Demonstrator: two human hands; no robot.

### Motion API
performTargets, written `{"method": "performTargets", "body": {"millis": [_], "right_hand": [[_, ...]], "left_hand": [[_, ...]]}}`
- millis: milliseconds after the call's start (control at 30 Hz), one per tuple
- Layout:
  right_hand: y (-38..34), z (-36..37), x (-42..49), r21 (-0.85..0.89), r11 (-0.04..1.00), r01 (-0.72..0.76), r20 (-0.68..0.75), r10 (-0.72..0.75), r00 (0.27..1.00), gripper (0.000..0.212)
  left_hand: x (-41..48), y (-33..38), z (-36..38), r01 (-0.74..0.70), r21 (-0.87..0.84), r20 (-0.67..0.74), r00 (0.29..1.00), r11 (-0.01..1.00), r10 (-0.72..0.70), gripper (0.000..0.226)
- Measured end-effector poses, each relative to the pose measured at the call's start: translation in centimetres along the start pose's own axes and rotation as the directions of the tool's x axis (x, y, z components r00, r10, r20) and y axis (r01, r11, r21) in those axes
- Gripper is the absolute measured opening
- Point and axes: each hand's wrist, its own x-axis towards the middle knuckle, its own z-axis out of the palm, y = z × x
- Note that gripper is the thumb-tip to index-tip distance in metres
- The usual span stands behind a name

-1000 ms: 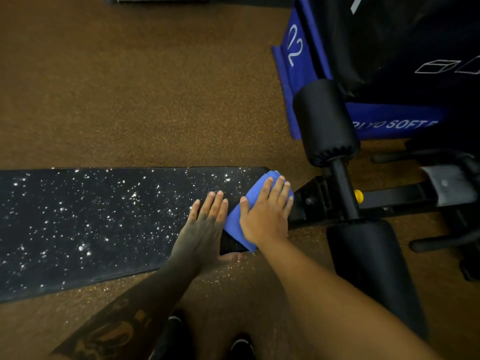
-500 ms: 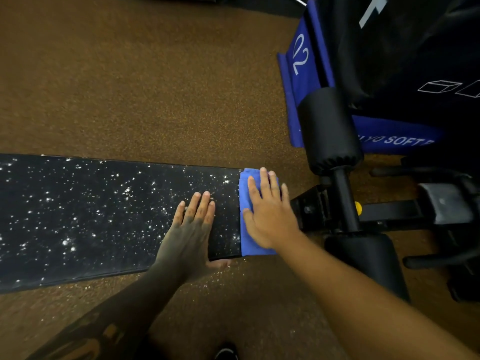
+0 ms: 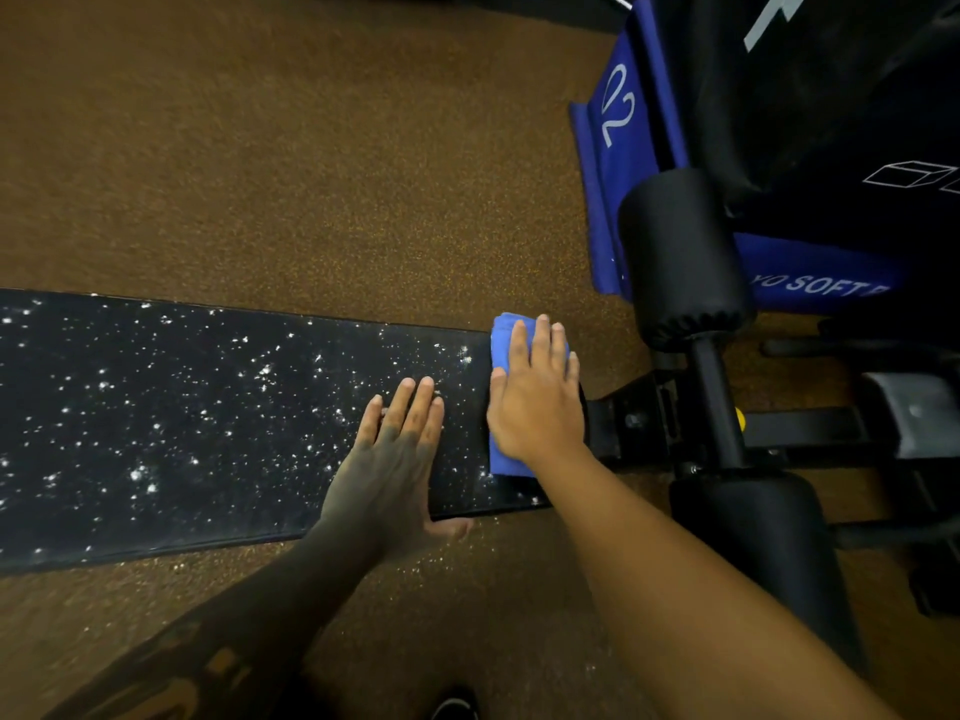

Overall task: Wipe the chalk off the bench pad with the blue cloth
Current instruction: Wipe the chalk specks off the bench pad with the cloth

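While white chalk (image 3: 265, 371) speckles most of a long black pad (image 3: 182, 433), a person's right hand (image 3: 535, 402) lies flat, fingers straight and close together, pressing a folded blue cloth (image 3: 503, 332) onto the pad's right end. There the cloth spans from the far edge almost to the near one. The left hand (image 3: 395, 459) rests just beside it, palm down, fingers straight on the pad and thumb hanging over the near edge; neither hand grips anything. With flecks and small clusters scattered along nearly the whole length to the left, the job looks barely begun. The cloth appears soft, light and limp, folded into a narrow, fairly thick strip. It would likely bunch or unfold if dragged by a corner, so a flat palm over its middle seems the surest hold, with steady downward pressure to keep it from skating. The pad reads as smooth, faintly glossy vinyl over firm padding, flat and rectangular. It is probably slick enough for dry chalk to lift easily, though loose powder may simply be pushed onto the floor (image 3: 311, 174), a speckled brown, rubbery-looking surface dusted with pale flecks below the near edge. Past the pad's end stand a black metal frame (image 3: 628, 423), a yellow knob (image 3: 740, 419) and a matte black cylindrical roller (image 3: 680, 262), with a blue-and-black soft box (image 3: 618, 148) behind.
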Motion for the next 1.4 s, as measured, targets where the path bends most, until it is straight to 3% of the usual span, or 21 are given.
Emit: {"method": "performTargets", "body": {"millis": [67, 167, 233, 300, 400, 433, 533, 600, 733, 767, 933, 1067, 1100, 1233, 1267, 1367, 1400], "right_hand": [[-1.7, 0.1, 0.6, 0.002, 1.000, 0.009, -0.002, -0.009, 1.000, 0.064], [-1.9, 0.3, -0.7, -0.053, 0.954, 0.294, 0.004, -0.294, 0.956, 0.063], [-0.2, 0.3, -2.0, -0.065, 0.928, 0.367, 0.013, -0.367, 0.930, 0.063], [1.4, 0.3, -2.0, -0.057, 0.962, 0.267, -0.008, -0.268, 0.963, 0.063], [1.1, -0.1, -0.3, 0.012, 1.000, -0.024, -0.010, 0.024, 1.000, 0.063], [0.5, -0.2, -0.1, 0.022, 0.999, -0.041, -0.005, 0.041, 0.999, 0.064], [-0.5, 0.4, -2.9, -0.042, 0.976, 0.215, -0.012, -0.216, 0.976, 0.064], [0.6, 0.7, -5.3, -0.059, 0.959, 0.277, -0.004, -0.278, 0.961, 0.063], [2.1, 0.9, -4.9, 0.016, 0.996, -0.092, -0.058, 0.093, 0.994, 0.063], [1.5, 0.9, -5.2, 0.025, 0.992, -0.127, -0.071, 0.128, 0.989, 0.064], [0.9, 1.8, -9.1, -0.018, 0.990, 0.143, -0.015, -0.143, 0.990, 0.061], [1.7, 2.1, -9.3, 0.092, 0.983, -0.158, -0.094, 0.166, 0.982, 0.061], [0.8, 2.4, -9.9, 0.102, 0.982, -0.160, -0.085, 0.169, 0.982, 0.061], [0.2, 3.1, -12.1, 0.001, 0.990, 0.140, -0.032, -0.140, 0.990, 0.060], [1.0, 3.1, -11.6, -0.009, 0.993, 0.119, -0.038, -0.119, 0.992, 0.059], [1.7, 2.8, -10.2, 0.053, 0.985, -0.166, -0.105, 0.171, 0.980, 0.059], [1.0, 2.7, -10.2, 0.073, 0.979, -0.192, -0.102, 0.199, 0.975, 0.061]], "left_hand": [[0.1, 0.1, -0.1, 0.007, 0.004, 0.004, 1.000, 1.000, -0.007, 0.129], [0.1, 0.2, -0.2, 0.012, 0.014, 0.022, 1.000, 1.000, -0.012, 0.130], [0.0, 0.2, -0.3, 0.016, 0.011, 0.010, 1.000, 1.000, -0.016, 0.130], [0.0, 0.2, -0.4, 0.012, 0.004, 0.003, 1.000, 1.000, -0.012, 0.131], [0.0, 0.1, -0.2, 0.013, -0.003, -0.004, 1.000, 1.000, -0.013, 0.133], [0.0, 0.1, 0.0, 0.011, -0.001, -0.006, 1.000, 1.000, -0.011, 0.133], [0.1, 0.0, -0.1, 0.003, -0.004, 0.003, 1.000, 1.000, -0.003, 0.132], [0.1, 0.0, -0.2, 0.003, -0.005, 0.003, 1.000, 1.000, -0.003, 0.131], [0.0, 0.0, -0.3, -0.006, 0.018, 0.010, 1.000, 1.000, 0.006, 0.130], [0.1, 0.0, -0.2, -0.007, 0.015, 0.006, 1.000, 1.000, 0.007, 0.130], [0.0, -0.3, -0.1, -0.025, 0.006, -0.004, 1.000, 1.000, 0.025, 0.128], [0.1, -0.8, 0.0, -0.056, 0.017, 0.001, 0.998, 0.998, 0.056, 0.130], [0.1, -1.0, 0.0, -0.064, 0.016, 0.003, 0.998, 0.998, 0.064, 0.129], [0.1, -1.3, -0.2, -0.083, 0.041, 0.019, 0.996, 0.996, 0.082, 0.128], [0.0, -1.4, -0.2, -0.081, 0.052, 0.023, 0.997, 0.995, 0.080, 0.129], [0.2, -1.5, -0.2, -0.072, 0.063, 0.032, 0.997, 0.995, 0.070, 0.130], [0.2, -1.5, -0.1, -0.070, 0.061, 0.030, 0.997, 0.996, 0.068, 0.129]]}}
